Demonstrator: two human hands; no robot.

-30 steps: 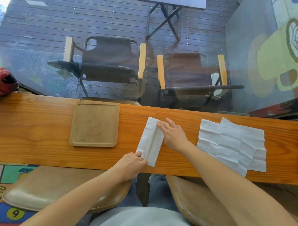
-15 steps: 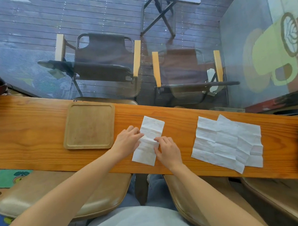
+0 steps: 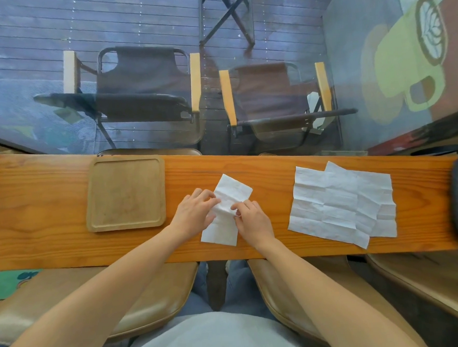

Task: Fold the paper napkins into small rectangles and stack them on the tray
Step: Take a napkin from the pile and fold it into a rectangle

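White napkin [image 3: 233, 196]: L hand [image 3: 195, 215] + R hand [image 3: 253, 219] fingers pinching mid-crease; no writing.

Folded napkin [image 3: 225, 212] lay on the bench [image 3: 40, 207], tray [image 3: 125, 192] to its left, unfolded napkins [image 3: 339, 204] to its right, two chairs [image 3: 145, 90] behind it beyond the bench's far edge

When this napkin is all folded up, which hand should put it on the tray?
Probably the left hand. The tray lies on the left of the napkin, on that hand's side; the right hand would have to cross over.
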